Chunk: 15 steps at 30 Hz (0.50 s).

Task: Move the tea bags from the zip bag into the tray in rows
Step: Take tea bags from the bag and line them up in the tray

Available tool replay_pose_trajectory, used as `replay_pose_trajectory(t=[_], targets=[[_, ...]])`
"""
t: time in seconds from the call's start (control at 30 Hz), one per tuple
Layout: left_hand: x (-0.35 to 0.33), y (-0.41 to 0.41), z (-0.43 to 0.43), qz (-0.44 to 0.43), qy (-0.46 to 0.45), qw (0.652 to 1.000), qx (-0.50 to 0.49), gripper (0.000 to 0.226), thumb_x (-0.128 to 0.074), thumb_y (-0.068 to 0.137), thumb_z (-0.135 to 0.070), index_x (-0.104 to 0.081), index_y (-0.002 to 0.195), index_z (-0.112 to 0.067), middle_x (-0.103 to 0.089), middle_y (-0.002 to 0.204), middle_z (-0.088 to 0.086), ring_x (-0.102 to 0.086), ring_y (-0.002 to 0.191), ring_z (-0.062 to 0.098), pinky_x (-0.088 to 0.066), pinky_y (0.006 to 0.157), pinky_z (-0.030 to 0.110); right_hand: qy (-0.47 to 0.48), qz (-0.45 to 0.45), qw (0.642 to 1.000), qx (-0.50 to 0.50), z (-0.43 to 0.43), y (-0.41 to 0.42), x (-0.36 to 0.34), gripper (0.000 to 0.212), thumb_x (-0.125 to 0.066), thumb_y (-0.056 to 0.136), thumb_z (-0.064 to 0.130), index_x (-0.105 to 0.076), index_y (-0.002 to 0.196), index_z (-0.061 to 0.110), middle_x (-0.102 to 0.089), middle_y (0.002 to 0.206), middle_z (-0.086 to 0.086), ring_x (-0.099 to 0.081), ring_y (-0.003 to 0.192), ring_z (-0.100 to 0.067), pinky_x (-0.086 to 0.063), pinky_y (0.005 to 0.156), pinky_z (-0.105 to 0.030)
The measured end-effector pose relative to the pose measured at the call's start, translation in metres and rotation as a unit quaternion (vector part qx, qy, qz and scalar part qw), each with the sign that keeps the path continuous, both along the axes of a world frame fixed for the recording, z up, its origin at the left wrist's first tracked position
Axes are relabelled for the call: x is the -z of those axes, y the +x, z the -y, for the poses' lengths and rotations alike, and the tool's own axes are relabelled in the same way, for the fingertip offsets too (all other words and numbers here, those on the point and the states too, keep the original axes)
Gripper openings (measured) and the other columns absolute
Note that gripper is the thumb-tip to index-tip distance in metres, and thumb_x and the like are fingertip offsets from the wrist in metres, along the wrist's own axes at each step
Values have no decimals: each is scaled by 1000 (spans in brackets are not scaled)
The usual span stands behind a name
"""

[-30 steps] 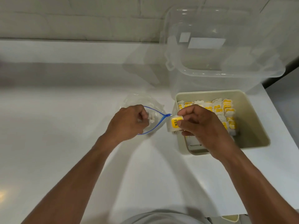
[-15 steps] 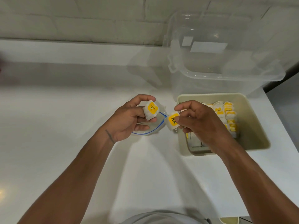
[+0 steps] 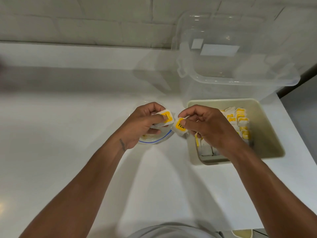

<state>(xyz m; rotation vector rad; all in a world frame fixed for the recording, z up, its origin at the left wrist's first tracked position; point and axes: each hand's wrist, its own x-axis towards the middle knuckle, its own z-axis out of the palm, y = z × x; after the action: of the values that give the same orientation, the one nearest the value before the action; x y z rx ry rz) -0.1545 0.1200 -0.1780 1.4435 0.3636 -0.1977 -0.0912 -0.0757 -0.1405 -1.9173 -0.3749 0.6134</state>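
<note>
The surface (image 3: 68,134) carries the tray (image 3: 267,134) on my right, with tea bags (image 3: 240,121) standing in rows inside. The zip bag (image 3: 154,140) lies beneath my left hand (image 3: 142,124). Left hand and right hand (image 3: 211,127) each pinch one bag in curled fingers: left-hand bag (image 3: 165,117) and right-hand bag (image 3: 180,128), just beside each other. Risk: a loose pinch drops a bag short of the tray — a careless insertion topples a row.

Yellow-labelled white tea bags (image 3: 179,127), beige tray (image 3: 267,134)

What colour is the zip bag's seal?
Blue, a thin line round the mouth of the clear zip bag; the head view shows it.
</note>
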Motion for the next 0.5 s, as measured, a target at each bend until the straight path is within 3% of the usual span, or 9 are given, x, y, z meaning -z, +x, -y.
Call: replay_pose_trajectory(t=[0.13,0.23,0.27,0.4,0.5], targets=[[-4,-1,5,52,78,996,2,13,-72,88,-13,-61,84,-18,-64,76,-4,-54,69,12,-44,62,21,28,-30,999,25,1,1,3,15,-74,82,2,-72,95,10,-63,67,-12,-53,58,-19,-45,59,-31],[-9,-1,11,104,254,961,7,13,-77,83,-22,-64,79,-24,-68,79,-15,-60,72,-1,-42,65,17,22,-15,999,22,2,3,4,11,-76,80,4,-76,86,14,-67,75,-23,-54,63,-22,-45,63,-36],[-11,-1,12,110,285,952,1,13,-77,81,-27,-65,78,-27,-68,80,-16,-60,75,-1,-43,68,21,7,2,1000,14,4,3,4,10,-78,80,8,-76,83,17,-67,72,-18,-54,63,-20,-46,63,-36],[-23,1,14,113,255,960,7,14,-76,78,-31,-67,88,-29,-68,75,-12,-60,70,11,-46,66,34,5,-15,1000,2,14,9,-4,5,-74,85,17,-73,87,21,-67,70,2,-59,62,-9,-47,58,-24],[-29,3,16,104,363,925,30,14,-73,84,-29,-72,96,-35,-72,77,-15,-67,83,7,-54,74,36,-44,19,999,10,26,15,-12,6,-73,87,16,-72,88,22,-68,70,5,-60,59,-8,-45,54,-19]])
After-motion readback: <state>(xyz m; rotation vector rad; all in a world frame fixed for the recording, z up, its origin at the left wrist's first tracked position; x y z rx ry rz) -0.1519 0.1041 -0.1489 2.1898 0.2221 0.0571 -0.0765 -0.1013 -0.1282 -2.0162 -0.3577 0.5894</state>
